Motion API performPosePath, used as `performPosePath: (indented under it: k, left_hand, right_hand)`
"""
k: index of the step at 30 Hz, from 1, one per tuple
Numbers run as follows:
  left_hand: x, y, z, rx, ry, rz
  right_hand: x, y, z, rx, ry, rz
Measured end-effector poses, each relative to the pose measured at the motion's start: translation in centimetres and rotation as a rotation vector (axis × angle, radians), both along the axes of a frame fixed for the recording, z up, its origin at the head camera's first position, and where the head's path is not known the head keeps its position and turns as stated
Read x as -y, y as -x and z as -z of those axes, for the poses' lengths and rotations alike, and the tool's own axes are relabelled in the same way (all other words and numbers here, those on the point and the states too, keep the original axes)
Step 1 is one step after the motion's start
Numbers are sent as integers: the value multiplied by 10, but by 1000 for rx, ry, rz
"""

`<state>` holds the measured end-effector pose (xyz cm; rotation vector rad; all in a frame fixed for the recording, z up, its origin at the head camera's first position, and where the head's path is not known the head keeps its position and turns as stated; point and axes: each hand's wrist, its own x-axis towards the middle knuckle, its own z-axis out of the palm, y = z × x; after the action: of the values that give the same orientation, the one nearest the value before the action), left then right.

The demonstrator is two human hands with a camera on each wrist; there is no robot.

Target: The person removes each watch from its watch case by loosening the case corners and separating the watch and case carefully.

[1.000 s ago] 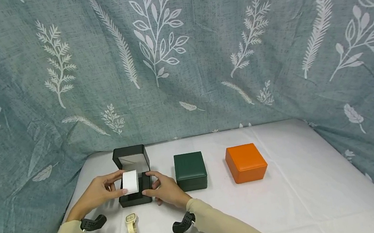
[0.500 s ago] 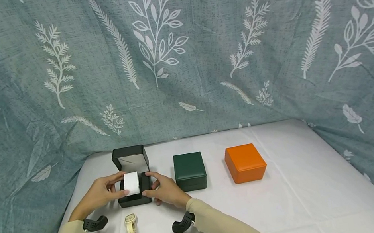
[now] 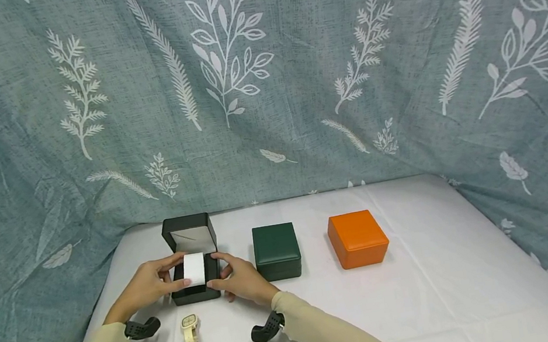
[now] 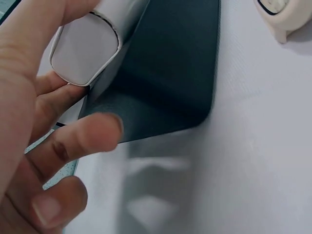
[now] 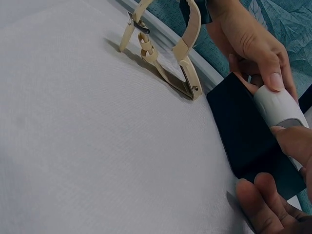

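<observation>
On the left of the table stands a black watch box [image 3: 196,296], its lid [image 3: 187,222] raised and the pale lining showing. My left hand [image 3: 147,281] pinches a white watch cushion [image 3: 194,270] between thumb and fingers, within the box's base. The right hand [image 3: 244,279] holds the base's right side, with thumb near the front and index finger towards the back. In the right wrist view, its thumb [image 5: 295,141] overlaps the end of the cushion and other fingers curl by the box's outer wall. A cream watch [image 3: 190,332] lies in front of the box.
A closed green box [image 3: 277,252] stands right of the black one, and a closed orange box [image 3: 358,238] is farther right. White cloth [image 3: 431,301] covers the table. Behind it hangs a teal curtain [image 3: 300,131] with white leaf prints.
The left hand has moved the white cushion slightly right and lower within the black box's base. The right hand keeps its place at the box's side.
</observation>
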<state>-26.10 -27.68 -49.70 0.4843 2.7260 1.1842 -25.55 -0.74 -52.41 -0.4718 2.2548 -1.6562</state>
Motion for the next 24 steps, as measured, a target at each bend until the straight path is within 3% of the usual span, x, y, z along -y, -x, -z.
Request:
performPosePath:
  k: [19, 24]
  left_hand:
    - [3, 4, 4, -67, 66, -7]
    - [2, 5, 5, -78, 60, 34]
  right_hand:
    - [0, -1, 0, -7, 1, 0]
    - [0, 0, 2, -8, -11, 2]
